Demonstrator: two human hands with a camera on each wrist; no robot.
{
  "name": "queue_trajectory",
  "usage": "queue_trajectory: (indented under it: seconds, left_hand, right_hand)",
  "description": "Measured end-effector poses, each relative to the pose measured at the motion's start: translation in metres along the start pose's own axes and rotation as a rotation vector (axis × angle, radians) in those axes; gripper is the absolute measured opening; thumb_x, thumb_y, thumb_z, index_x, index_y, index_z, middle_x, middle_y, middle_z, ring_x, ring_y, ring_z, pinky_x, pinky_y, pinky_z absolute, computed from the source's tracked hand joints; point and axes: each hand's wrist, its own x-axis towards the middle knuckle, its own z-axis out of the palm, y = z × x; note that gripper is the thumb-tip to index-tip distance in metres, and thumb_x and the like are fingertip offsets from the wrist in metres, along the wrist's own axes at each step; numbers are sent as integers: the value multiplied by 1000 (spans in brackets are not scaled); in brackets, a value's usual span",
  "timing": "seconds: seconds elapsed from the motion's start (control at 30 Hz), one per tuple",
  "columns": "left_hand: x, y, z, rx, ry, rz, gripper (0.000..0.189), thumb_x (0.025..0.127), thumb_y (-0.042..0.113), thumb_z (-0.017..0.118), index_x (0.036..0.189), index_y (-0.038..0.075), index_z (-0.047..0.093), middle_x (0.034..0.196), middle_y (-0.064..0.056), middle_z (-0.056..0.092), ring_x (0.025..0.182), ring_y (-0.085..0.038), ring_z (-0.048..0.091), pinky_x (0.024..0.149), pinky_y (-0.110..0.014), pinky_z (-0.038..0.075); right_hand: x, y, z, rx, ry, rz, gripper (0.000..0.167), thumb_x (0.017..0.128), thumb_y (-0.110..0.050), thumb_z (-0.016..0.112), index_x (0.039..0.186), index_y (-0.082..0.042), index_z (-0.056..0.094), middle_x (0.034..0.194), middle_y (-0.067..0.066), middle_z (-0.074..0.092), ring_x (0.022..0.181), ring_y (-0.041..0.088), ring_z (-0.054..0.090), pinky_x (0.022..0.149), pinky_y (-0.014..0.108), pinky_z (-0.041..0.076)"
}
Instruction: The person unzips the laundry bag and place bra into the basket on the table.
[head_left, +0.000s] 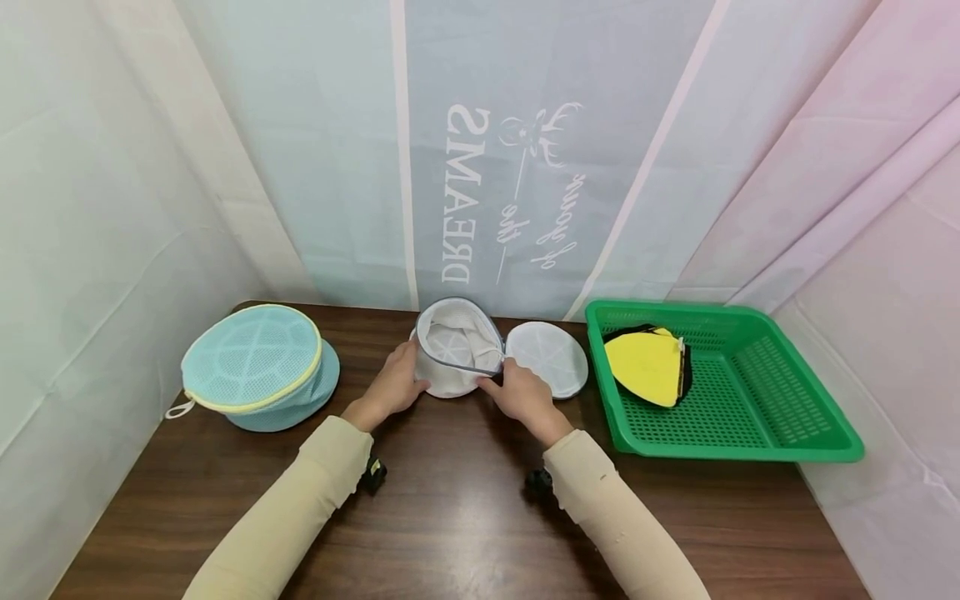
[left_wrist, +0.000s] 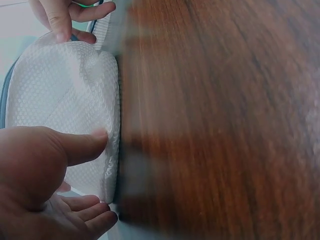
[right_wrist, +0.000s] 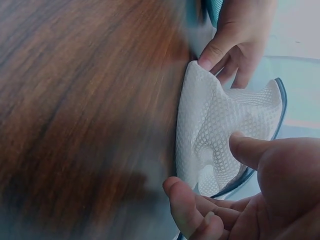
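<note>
A white mesh laundry bag (head_left: 446, 382) with a grey-blue zip edge stands near the back of the table, its mouth up and its front wall slumped. Its round white lid (head_left: 551, 358) lies flat to the right, close against the mouth. My left hand (head_left: 393, 382) holds the bag's left side, thumb on the front wall and fingers around the side, as the left wrist view shows. On the right side, my right hand (head_left: 525, 390) grips it near the zip edge, with the thumb pressed on the mesh (right_wrist: 210, 115) and the fingers around the outside.
At the left stands a light-blue mesh bag (head_left: 255, 354) with a yellow edge and a white pull loop. A green plastic basket (head_left: 742, 452) sits at the right, with a folded yellow and black bag (head_left: 645, 367) in it. Cloth walls (head_left: 345, 167) border the table (head_left: 450, 517).
</note>
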Motion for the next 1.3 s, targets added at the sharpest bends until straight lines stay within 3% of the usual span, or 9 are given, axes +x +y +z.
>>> queue_trajectory:
  seconds: [0.37,0.47,0.6,0.7,0.83,1.1,1.3]
  left_hand:
    - [-6,-5,-5,20,29,36,83,100,11,65,157,-10,9,159,-33,23,147,-49,24,118,-57,28]
    - [-12,-5,-9,35,22,15,80,101,11,63,157,-10,11,158,-34,25,146,-49,24,119,-58,27]
    - [-25,-5,-19,78,22,-35,69,103,14,60,154,-12,22,155,-34,32,144,-49,30,117,-58,29]
    - [-34,-3,-28,101,25,-35,57,103,15,59,149,-12,37,149,-33,41,139,-48,39,113,-58,35]
    - [-48,3,-44,93,16,-8,45,104,17,59,141,-8,51,142,-30,51,132,-45,49,108,-58,42]
    - [-81,10,-92,43,-31,36,46,104,26,59,137,-6,55,131,-27,61,117,-42,61,95,-56,51]
    - [-109,0,-135,-6,52,80,43,104,26,61,136,-3,58,131,-23,62,112,-38,64,89,-54,53]
  right_hand:
    - [0,2,-2,-1,5,12,59,97,-53,62,118,2,59,95,19,68,87,36,69,69,48,55]
    - [0,1,-2,0,1,9,59,97,-54,62,118,2,59,95,19,68,86,35,69,68,48,55]
    - [0,1,-3,1,1,-3,60,97,-54,63,118,2,59,95,19,68,86,35,69,68,48,55]
    - [0,1,-4,0,10,-1,59,97,-54,64,117,2,59,95,19,67,86,36,69,68,48,55]
    - [-1,2,-4,-4,11,3,59,96,-54,64,116,2,60,94,19,67,85,36,69,68,48,55]
    - [0,4,-3,-5,10,7,60,96,-55,64,117,1,60,94,18,67,87,35,69,69,48,55]
    - [0,4,-2,-10,4,11,61,96,-55,64,118,1,59,94,18,67,86,35,68,69,48,55]
